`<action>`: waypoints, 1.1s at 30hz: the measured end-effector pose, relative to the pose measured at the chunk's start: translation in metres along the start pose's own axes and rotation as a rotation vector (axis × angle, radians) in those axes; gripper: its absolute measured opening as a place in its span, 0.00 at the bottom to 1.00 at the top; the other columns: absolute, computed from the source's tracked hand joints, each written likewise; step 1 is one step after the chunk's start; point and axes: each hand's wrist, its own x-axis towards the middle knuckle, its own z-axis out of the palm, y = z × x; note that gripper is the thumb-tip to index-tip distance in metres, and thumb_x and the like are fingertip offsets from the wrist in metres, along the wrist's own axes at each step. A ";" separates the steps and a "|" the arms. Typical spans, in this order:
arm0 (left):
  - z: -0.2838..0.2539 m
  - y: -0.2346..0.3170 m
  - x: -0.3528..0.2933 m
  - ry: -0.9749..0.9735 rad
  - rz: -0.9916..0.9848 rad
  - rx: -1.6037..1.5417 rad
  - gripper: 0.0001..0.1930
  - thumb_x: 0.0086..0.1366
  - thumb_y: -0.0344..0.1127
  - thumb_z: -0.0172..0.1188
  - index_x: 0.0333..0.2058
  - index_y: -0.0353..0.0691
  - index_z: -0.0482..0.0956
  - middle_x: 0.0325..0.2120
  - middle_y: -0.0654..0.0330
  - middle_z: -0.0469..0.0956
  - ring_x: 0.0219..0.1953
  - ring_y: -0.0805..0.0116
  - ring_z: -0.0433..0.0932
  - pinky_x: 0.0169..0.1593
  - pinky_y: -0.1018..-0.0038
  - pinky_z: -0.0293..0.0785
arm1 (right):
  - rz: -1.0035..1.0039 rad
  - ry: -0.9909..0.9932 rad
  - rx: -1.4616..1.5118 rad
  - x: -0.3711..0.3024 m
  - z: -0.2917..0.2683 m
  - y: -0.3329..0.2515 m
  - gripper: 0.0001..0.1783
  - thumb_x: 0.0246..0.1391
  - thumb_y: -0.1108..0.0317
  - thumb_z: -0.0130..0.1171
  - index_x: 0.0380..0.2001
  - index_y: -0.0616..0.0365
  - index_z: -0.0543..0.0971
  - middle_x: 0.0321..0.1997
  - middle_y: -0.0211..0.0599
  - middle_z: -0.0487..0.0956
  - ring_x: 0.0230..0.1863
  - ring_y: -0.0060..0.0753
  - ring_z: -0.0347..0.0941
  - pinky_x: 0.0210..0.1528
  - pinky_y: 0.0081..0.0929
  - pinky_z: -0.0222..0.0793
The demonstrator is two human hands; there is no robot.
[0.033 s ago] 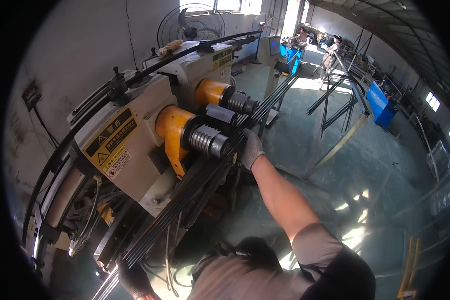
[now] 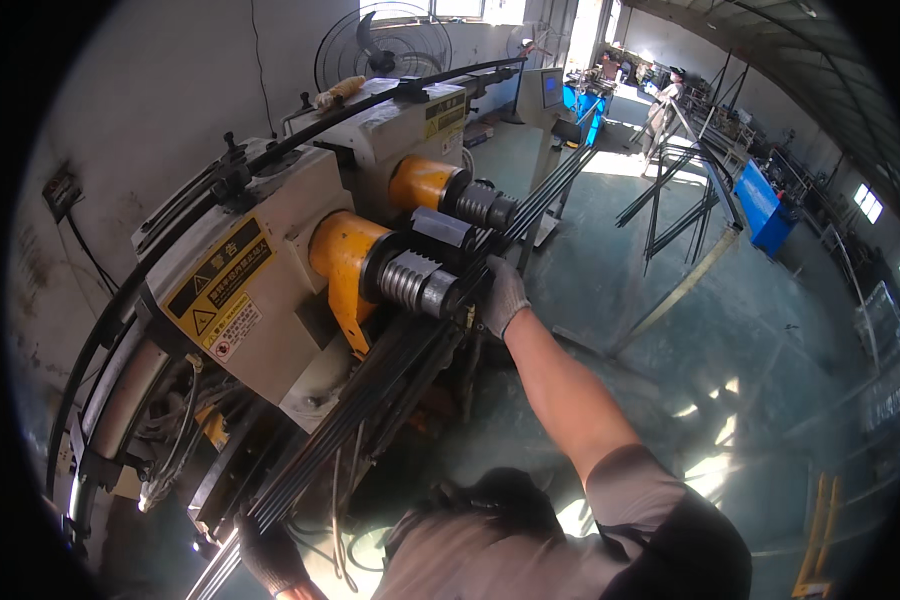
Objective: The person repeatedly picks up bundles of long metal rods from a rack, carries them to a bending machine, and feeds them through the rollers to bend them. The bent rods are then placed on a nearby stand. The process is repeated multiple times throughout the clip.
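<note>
Left hand (image 2: 270,556) is gripping the dark rods (image 2: 335,432), right hand (image 2: 505,298) is touching them beside the ridged roller (image 2: 410,282), fingers' closure unclear; rods are already lying along the machine (image 2: 290,240), not yet released.

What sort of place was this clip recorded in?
Most likely a metalworking shop: there's a large pale machine with ridged cylinders, a bundle of long dark bars running alongside it, and more bars on a stand farther off.
</note>
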 end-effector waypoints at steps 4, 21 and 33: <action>0.061 -0.018 -0.017 -0.142 0.200 0.150 0.20 0.87 0.38 0.53 0.63 0.25 0.79 0.56 0.48 0.85 0.58 0.58 0.84 0.66 0.61 0.82 | 0.016 0.054 -0.192 0.032 0.006 0.004 0.22 0.70 0.51 0.65 0.56 0.56 0.84 0.51 0.39 0.85 0.50 0.41 0.82 0.54 0.45 0.78; 0.215 -0.055 -0.083 0.116 0.485 1.218 0.14 0.76 0.29 0.65 0.58 0.35 0.84 0.52 0.54 0.89 0.53 0.63 0.87 0.61 0.67 0.80 | 0.031 0.136 -0.516 0.071 -0.028 0.004 0.34 0.81 0.40 0.53 0.53 0.64 0.87 0.46 0.33 0.87 0.45 0.27 0.78 0.52 0.32 0.73; 0.204 -0.100 -0.059 0.185 0.353 0.703 0.17 0.78 0.20 0.57 0.63 0.30 0.80 0.61 0.53 0.84 0.63 0.67 0.81 0.70 0.71 0.74 | 0.089 0.040 -0.569 0.029 -0.111 -0.030 0.25 0.81 0.51 0.58 0.59 0.64 0.85 0.46 0.35 0.87 0.49 0.28 0.81 0.56 0.30 0.74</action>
